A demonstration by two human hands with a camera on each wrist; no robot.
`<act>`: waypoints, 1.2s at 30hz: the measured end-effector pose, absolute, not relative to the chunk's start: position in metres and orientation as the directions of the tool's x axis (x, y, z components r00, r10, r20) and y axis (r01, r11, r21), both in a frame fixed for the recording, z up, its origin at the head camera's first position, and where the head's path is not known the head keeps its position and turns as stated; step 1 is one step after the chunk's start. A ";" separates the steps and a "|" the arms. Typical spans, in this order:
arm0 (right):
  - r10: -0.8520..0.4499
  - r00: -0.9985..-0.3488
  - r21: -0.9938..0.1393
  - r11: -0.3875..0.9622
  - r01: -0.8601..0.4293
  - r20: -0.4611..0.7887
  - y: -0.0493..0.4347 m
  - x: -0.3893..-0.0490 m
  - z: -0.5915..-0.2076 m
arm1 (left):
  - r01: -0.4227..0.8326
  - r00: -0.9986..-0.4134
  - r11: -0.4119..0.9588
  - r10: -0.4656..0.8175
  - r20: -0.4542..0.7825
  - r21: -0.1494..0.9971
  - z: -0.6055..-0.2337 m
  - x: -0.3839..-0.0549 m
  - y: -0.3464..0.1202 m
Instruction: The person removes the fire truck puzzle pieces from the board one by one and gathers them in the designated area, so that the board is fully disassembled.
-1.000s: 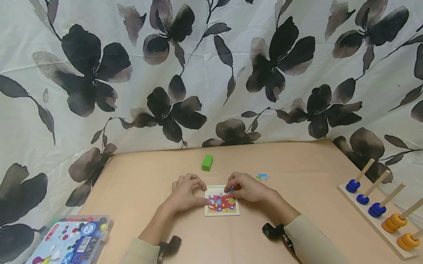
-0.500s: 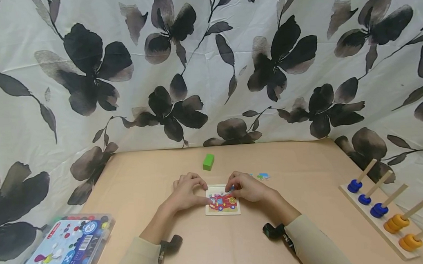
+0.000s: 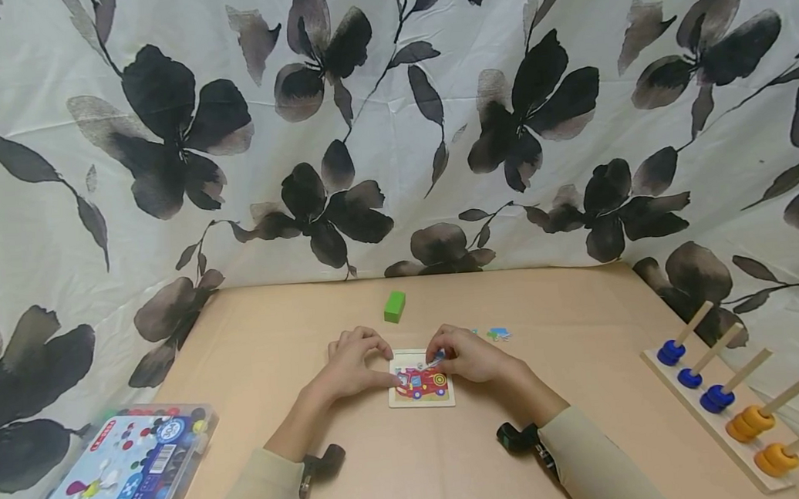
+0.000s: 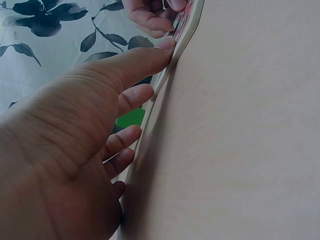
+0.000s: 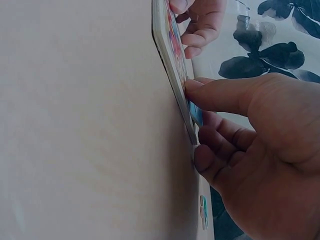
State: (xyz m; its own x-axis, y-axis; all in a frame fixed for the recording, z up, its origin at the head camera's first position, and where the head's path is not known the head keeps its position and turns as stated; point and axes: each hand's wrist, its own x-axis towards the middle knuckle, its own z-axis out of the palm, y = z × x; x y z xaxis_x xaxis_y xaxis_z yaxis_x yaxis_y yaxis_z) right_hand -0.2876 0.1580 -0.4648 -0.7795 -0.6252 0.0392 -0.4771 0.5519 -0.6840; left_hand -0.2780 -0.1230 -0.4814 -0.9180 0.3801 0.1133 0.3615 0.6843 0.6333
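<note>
A small jigsaw puzzle board (image 3: 420,404) with a red vehicle picture and a pale frame lies on the table. My left hand (image 3: 354,365) holds the board at its left side, thumb on the lower left edge and fingertips by the upper left corner. Over the board's upper right part, my right hand (image 3: 472,354) pinches a blue puzzle piece (image 5: 196,114) between thumb and fingers. The piece sits at the board's surface in the right wrist view; whether it lies flat in place is hidden by the fingers. Loose blue and green puzzle pieces (image 3: 498,334) lie right of the board.
Beyond the board stands a green block (image 3: 394,307). A clear plastic box (image 3: 116,470) with a printed blue cover is at the left. Along the right edge lies a peg stand (image 3: 719,436) with blue and orange rings. A floral cloth (image 3: 435,162) hangs behind the table.
The head view has shifted very slightly. Both hands and the puzzle board show almost no movement.
</note>
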 end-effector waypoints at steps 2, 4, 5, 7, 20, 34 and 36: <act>-0.623 -0.781 -0.686 0.552 -0.474 0.039 0.158 -0.287 -0.465 | 0.358 -0.919 0.687 0.379 0.109 0.632 -0.482 -0.279 -0.123; -0.622 -0.782 -0.689 0.550 -0.472 0.040 0.158 -0.287 -0.465 | 0.358 -0.919 0.686 0.378 0.110 0.633 -0.483 -0.279 -0.123; -0.619 -0.784 -0.691 0.550 -0.469 0.039 0.158 -0.287 -0.465 | 0.358 -0.919 0.687 0.379 0.108 0.633 -0.483 -0.279 -0.123; -0.617 -0.786 -0.694 0.548 -0.468 0.043 0.158 -0.287 -0.465 | 0.361 -0.918 0.684 0.381 0.111 0.634 -0.482 -0.279 -0.123; -0.613 -0.782 -0.680 0.526 -0.510 0.112 0.160 -0.288 -0.463 | 0.363 -0.917 0.681 0.382 0.115 0.637 -0.481 -0.276 -0.123; -0.584 -0.797 -0.728 0.480 -0.489 0.150 0.162 -0.289 -0.460 | 0.368 -0.915 0.679 0.387 0.116 0.636 -0.479 -0.276 -0.123; -0.578 -0.802 -0.734 0.480 -0.481 0.148 0.162 -0.289 -0.460 | 0.370 -0.914 0.677 0.388 0.118 0.636 -0.479 -0.276 -0.123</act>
State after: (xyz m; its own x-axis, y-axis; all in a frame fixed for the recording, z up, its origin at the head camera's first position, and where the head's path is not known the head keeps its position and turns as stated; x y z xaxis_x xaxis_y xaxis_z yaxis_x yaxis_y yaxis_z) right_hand -0.2890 0.1622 -0.4597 -0.8023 -0.5784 0.1476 -0.4808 0.4795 -0.7341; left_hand -0.2757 -0.1230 -0.4788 -0.9141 0.3878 0.1182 0.3696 0.6771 0.6364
